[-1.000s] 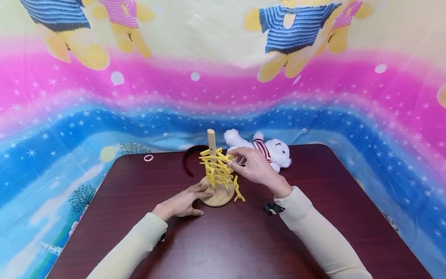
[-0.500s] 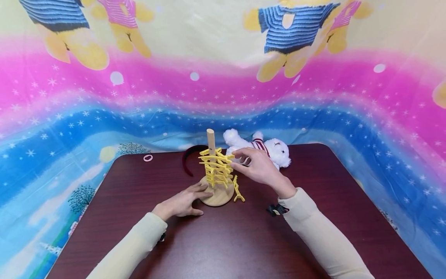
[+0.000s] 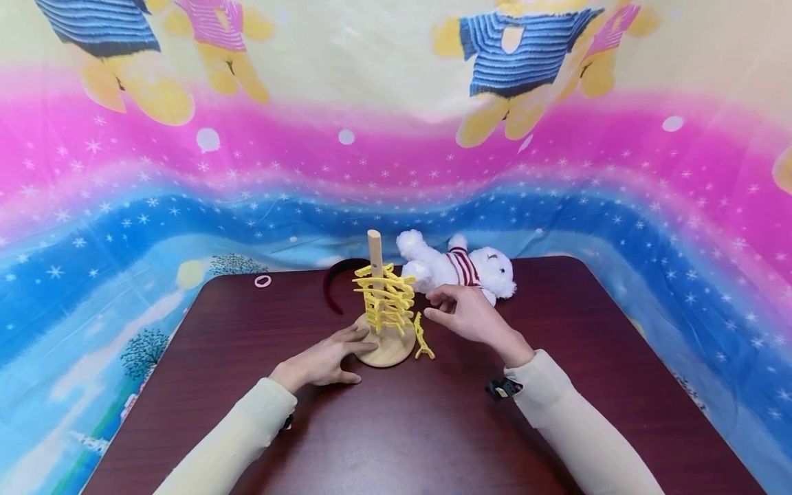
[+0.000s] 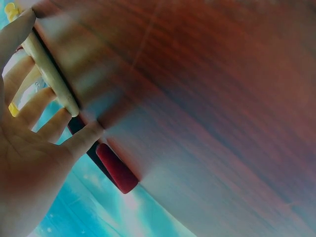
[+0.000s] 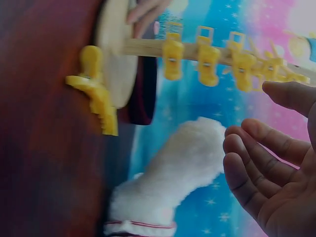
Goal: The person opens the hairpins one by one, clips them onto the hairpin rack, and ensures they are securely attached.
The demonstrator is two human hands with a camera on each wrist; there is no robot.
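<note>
A wooden post (image 3: 374, 249) stands on a round wooden base (image 3: 388, 353) in the middle of the table. Several yellow clips (image 3: 385, 300) are clamped up the post, and they show again as clips (image 5: 207, 57) in the right wrist view. One loose yellow clip (image 3: 423, 337) leans at the base's right side. My left hand (image 3: 354, 342) lies flat on the table with straight fingers (image 4: 43, 101) touching the base rim. My right hand (image 3: 438, 306) hovers just right of the clips, loosely curled fingers (image 5: 256, 148) holding nothing.
A white plush bear (image 3: 460, 268) in a striped shirt lies behind the post. A dark red headband (image 3: 334, 280) curves at the back left of the base, and a pink hair ring (image 3: 263, 280) sits near the table's (image 3: 396, 426) far left edge.
My right hand has drawn back from the clips on the post, moving down and to the right, empty. The left hand and the post have not moved.
</note>
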